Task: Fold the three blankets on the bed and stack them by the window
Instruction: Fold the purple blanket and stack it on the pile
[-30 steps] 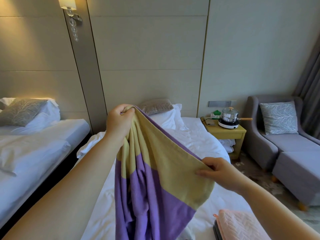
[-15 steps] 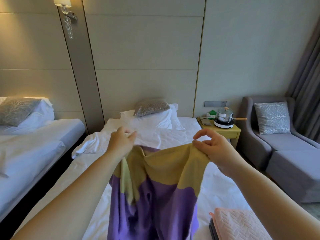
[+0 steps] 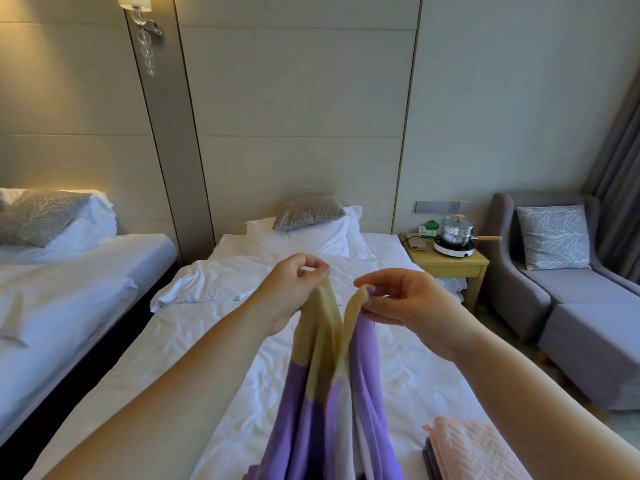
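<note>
Purple-yellow blanket (image 3: 332, 403) in my hands: soft matt knit. Pink blanket (image 3: 474, 452): quilted cloth. Pot (image 3: 456, 231): shiny metal, wooden handle.

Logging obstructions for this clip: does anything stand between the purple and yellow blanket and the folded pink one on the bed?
Nothing visible does. The left hand and right hand pinch the purple and yellow blanket over the bed; only bare sheet lies between it and the pink blanket. The window is out of view.
</note>
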`<control>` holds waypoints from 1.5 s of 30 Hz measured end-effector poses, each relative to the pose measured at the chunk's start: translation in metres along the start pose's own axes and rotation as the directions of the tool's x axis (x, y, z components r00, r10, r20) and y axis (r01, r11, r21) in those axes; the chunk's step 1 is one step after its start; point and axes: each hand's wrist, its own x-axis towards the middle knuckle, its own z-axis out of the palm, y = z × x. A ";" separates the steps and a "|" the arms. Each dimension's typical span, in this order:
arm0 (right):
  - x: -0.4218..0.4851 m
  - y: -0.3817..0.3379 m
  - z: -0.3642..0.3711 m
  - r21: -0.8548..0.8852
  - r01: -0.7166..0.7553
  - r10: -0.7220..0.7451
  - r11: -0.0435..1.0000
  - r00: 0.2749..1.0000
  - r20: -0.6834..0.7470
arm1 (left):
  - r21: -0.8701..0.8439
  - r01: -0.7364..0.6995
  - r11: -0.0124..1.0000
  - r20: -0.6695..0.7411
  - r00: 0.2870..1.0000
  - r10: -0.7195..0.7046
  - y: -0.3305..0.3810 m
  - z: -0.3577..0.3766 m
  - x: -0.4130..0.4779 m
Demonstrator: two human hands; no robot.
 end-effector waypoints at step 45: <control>-0.006 0.036 0.018 -0.434 0.344 -0.517 0.833 0.762 -0.390 | 0.059 -0.331 0.942 -0.075 0.939 0.334 -0.016 0.037 -0.030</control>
